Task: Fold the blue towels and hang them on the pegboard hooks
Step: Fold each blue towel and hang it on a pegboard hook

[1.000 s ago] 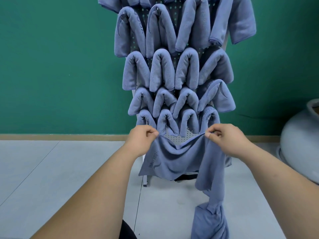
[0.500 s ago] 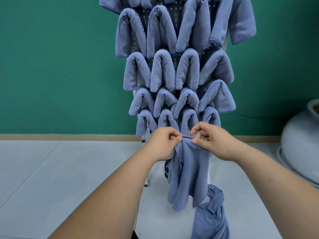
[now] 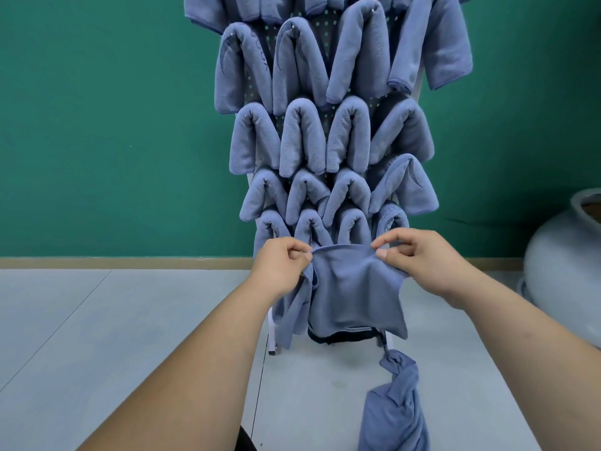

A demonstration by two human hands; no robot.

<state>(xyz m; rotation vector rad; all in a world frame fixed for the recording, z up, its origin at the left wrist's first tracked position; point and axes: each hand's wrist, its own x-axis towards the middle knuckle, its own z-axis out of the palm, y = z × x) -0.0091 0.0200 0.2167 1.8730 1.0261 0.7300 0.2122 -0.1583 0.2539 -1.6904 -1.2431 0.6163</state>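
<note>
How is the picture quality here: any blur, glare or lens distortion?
Head view: light is soft and even, no glare; left hand, right hand and the held towel show no motion blur; wide-angle stretch swells the forearms toward the lower corners.

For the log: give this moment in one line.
left hand: pinches towel | right hand: pinches towel | pegboard: holds hung towels

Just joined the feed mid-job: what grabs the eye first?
The perforated pegboard at centre, packed with rows of folded blue towels against the green wall. In front of its lowest row, the left hand and right hand pinch one loose blue towel by its top edge. A knotted blue cloth bundle lies on the floor, lower right.
</note>
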